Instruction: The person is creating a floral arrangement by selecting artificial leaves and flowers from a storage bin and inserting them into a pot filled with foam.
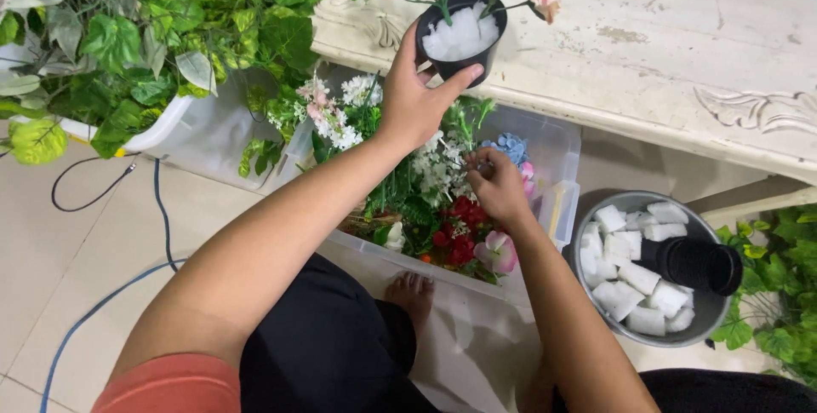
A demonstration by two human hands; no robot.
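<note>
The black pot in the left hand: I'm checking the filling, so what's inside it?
The black pot holds white foam chunks with green stems stuck in. Its depths and the stem ends are covered.

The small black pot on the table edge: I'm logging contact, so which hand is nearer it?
Left. The left hand grips the small black pot by its rim; the right hand is lower, among the flowers in the clear bin.

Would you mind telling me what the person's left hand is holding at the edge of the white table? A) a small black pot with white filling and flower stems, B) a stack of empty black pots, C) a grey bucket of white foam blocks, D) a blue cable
A: the left hand grips a small black pot with white filling and stems, at the white table edge.
</note>
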